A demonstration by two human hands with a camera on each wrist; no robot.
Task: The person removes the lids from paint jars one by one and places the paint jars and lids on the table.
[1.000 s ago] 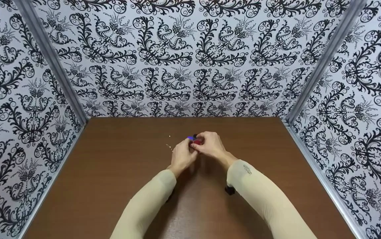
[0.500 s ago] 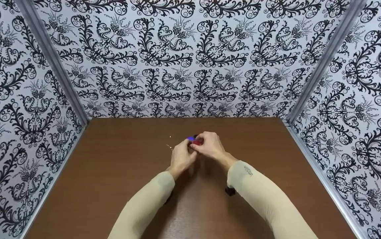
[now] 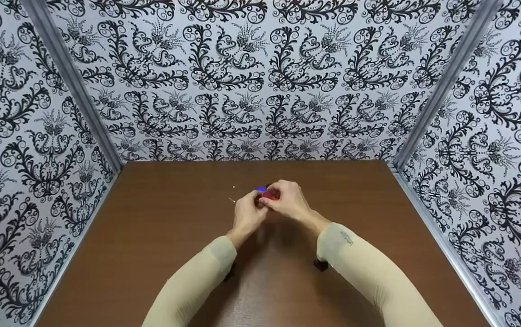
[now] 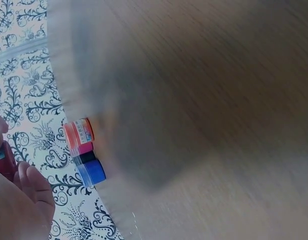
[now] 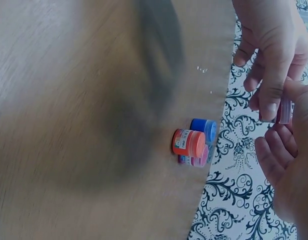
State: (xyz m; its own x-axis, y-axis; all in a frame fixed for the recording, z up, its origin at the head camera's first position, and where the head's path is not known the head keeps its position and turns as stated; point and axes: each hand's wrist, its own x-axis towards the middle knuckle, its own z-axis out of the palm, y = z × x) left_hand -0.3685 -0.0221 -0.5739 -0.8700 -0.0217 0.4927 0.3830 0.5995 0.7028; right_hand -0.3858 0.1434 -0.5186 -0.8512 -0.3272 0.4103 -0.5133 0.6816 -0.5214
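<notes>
Both hands meet over the far middle of the table around one small dark red paint jar (image 4: pixel 6 161) with a clear part (image 5: pixel 285 110). My left hand (image 3: pixel 248 213) holds it, its thumb lying along the jar in the right wrist view. With its fingertips, my right hand (image 3: pixel 289 200) pinches the jar's other end. Beyond the hands, several small paint jars stand close together: an orange jar (image 5: pixel 188 143), a pink jar (image 5: pixel 199 157), a blue jar (image 4: pixel 93 172) and a black jar (image 4: pixel 87 157). Only part of the group shows past the fingers in the head view.
The brown wooden table (image 3: pixel 174 236) runs to patterned walls (image 3: pixel 260 91) at the back and sides, with grey metal posts (image 3: pixel 74 91) at the corners. A few tiny shiny flecks (image 3: pixel 232 200) lie left of the hands.
The right wrist and sleeve have shifted slightly to the right while the fingers stay at the jar. The left forearm has moved a little to the left.
</notes>
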